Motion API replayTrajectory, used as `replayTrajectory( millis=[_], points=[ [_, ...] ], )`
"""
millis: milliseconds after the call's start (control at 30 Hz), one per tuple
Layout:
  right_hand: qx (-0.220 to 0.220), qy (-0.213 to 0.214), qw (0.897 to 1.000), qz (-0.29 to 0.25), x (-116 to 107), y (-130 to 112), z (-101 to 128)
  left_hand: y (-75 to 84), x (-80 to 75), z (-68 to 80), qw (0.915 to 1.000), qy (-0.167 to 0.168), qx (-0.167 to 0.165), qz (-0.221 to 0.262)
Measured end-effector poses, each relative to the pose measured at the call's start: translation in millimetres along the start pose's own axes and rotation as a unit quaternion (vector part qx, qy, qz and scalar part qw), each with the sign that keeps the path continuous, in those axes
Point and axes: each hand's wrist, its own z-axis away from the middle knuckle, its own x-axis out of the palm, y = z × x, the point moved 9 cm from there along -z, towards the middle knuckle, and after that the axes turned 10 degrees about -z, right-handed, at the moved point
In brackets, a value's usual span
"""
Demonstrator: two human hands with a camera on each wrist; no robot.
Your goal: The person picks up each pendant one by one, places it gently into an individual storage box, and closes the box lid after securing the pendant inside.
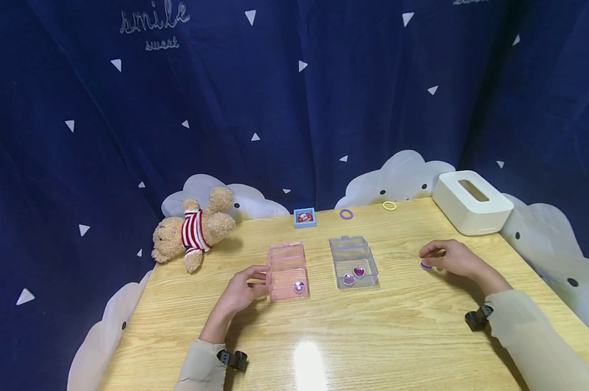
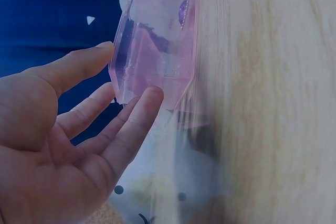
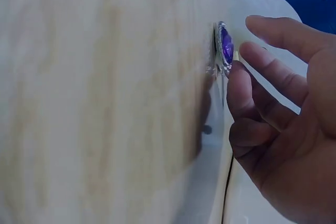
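Observation:
My left hand (image 1: 244,289) is at the left side of a clear pink plastic box (image 1: 287,260), its lid lying open. Extended thumb and fingers touch the box's edge in the left wrist view. Inside the box's near half lies a round purple gem (image 1: 299,286). Over on the right, my right hand (image 1: 455,257) is held above a purple gem with a silvery rim (image 3: 226,46) on the table. Its thumb and fingertips are parted close beside that gem, not visibly pinching it. Between the hands, an open bluish clear box (image 1: 355,281) contains a pale purple gem (image 1: 349,279) and a magenta gem (image 1: 359,271).
A teddy bear (image 1: 194,231) in a striped top lies at the back left. Along the back edge are a small blue square box (image 1: 305,218), a purple ring (image 1: 346,214) and a yellow ring (image 1: 389,206). A white tissue box (image 1: 487,213) stands at the back right.

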Motion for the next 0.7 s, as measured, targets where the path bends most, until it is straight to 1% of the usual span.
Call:
replayTrajectory(
  millis=[167, 300, 400, 533, 700],
  points=[
    [0.000, 0.007, 1.000, 0.008, -2.8, 6.1, 3.4, 0.0, 0.0, 0.0, 1.0000, 0.000, 0.001, 0.000],
    [-0.003, 0.017, 0.999, 0.042, -4.7, 6.7, 4.5, 0.5, -0.1, 0.1, 1.0000, 0.000, 0.002, -0.001],
    [-0.009, 0.016, 0.998, 0.058, -4.1, 4.0, 5.4, 0.3, 0.1, -0.4, 1.0000, -0.001, 0.000, 0.001],
    [-0.015, 0.009, 0.998, 0.060, -2.9, 0.0, 6.4, 0.0, 0.0, -0.8, 1.0000, 0.000, -0.001, 0.002],
    [-0.012, 0.005, 0.998, 0.064, -1.7, -0.3, 5.8, 1.0, -0.5, -0.3, 1.0000, 0.003, 0.001, -0.002]
  ],
)
